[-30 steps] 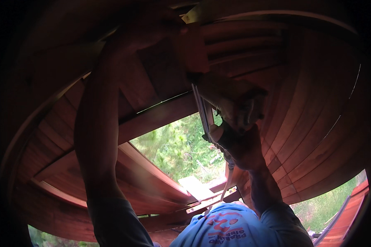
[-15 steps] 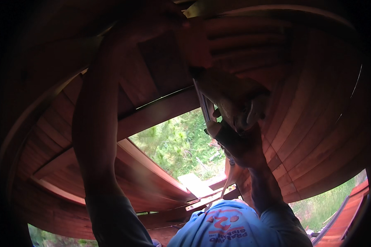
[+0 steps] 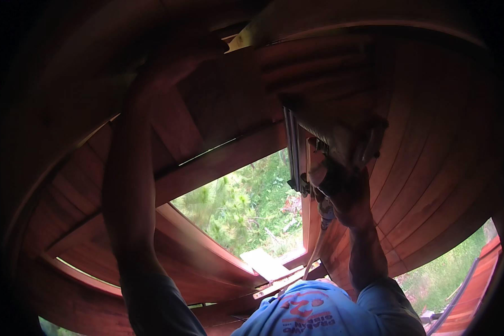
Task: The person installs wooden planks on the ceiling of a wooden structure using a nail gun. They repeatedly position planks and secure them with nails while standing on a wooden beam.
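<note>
My left arm reaches up on the left to my left hand, which is against the dark overhead wood beside a pale lit gap; its fingers are lost in shadow. My right hand grips a pneumatic nail gun, held upward, with a long metal magazine along its left side and a hose hanging below. The tool's upper end meets shadowed wood; whether it touches cannot be seen.
Curved reddish plank panels surround me. An opening shows trees and grass, with a pale board at its lower edge. A wooden crossbeam runs above it. More outdoor greenery shows at the lower right.
The nail gun and my right hand have shifted right in the view. My left hand sits further left and slightly lower than a second ago, still against the overhead wood.
</note>
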The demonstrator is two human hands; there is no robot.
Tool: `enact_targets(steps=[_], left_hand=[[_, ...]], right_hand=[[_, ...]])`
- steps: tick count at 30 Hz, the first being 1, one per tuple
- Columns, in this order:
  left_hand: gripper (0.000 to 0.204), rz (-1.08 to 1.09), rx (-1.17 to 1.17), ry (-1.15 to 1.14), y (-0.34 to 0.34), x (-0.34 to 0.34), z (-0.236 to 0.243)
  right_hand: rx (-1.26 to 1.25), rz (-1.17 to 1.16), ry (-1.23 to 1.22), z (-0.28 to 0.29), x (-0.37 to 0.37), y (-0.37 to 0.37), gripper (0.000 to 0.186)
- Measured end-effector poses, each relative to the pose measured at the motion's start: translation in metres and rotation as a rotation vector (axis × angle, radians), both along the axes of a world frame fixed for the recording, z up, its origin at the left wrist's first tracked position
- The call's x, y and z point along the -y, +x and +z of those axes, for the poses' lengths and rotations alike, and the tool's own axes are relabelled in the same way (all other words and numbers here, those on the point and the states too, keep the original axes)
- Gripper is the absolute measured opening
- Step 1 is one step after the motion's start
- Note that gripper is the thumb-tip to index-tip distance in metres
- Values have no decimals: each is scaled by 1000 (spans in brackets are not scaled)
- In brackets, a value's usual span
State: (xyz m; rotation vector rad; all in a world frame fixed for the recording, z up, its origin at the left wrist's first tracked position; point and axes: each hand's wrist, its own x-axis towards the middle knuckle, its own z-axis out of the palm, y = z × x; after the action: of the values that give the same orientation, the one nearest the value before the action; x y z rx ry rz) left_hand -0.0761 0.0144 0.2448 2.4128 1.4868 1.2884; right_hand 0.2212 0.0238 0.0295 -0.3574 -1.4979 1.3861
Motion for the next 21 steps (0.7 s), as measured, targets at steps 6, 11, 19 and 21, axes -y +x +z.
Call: enact_targets(steps=[6, 11, 19, 21], left_hand=[[10, 66, -77, 15, -3, 4, 1], [15, -243, 102, -77, -20, 5, -6], [10, 76, -257, 155, 0, 5, 0], [10, 86, -203, 151, 4, 4, -1]], right_hand=[[87, -82, 278, 44, -8, -7, 31], [137, -124, 453, 65, -11, -16, 35], [247, -2, 225, 77, -12, -13, 32], [-15, -49, 272, 69, -12, -27, 30]])
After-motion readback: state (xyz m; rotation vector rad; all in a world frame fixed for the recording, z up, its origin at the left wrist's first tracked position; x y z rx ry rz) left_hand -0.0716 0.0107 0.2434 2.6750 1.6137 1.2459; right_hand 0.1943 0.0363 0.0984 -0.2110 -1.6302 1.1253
